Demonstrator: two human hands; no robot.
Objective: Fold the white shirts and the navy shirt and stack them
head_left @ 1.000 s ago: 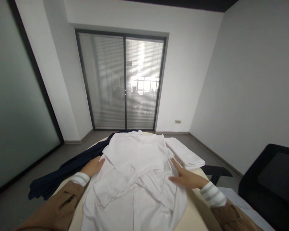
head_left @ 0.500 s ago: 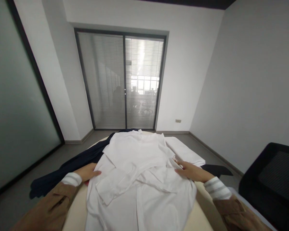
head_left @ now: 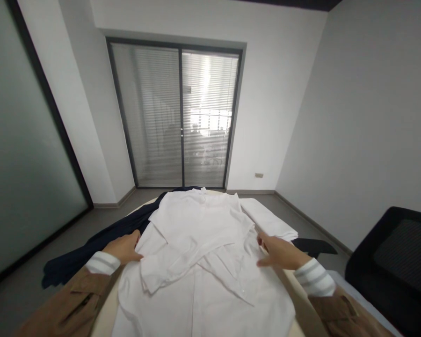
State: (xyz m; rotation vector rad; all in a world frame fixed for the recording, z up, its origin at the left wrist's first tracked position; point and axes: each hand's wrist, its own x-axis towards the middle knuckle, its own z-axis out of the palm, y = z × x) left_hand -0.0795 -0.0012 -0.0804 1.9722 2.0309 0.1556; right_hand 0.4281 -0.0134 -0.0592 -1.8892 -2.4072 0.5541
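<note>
A white shirt lies front side down or up, I cannot tell which, with its sleeves folded across the middle. My left hand is at the shirt's left edge, thumb and fingers apart, with the thumb close to the cloth. At the opposite edge is my right hand, its thumb spread from its curled fingers and no cloth visibly gripped. Whether the fingertips touch the shirt is hard to see.
Dark navy cloth hangs along the left side of the cream table. Folded white cloth lies at the far right. A black mesh chair stands to the right, and a glass door with blinds is ahead.
Both hands have come off the shirt's edges, fingers spreading. The folded sleeves lie flatter, the right one reaching lower, and the shirt's lower part is spread wider.
</note>
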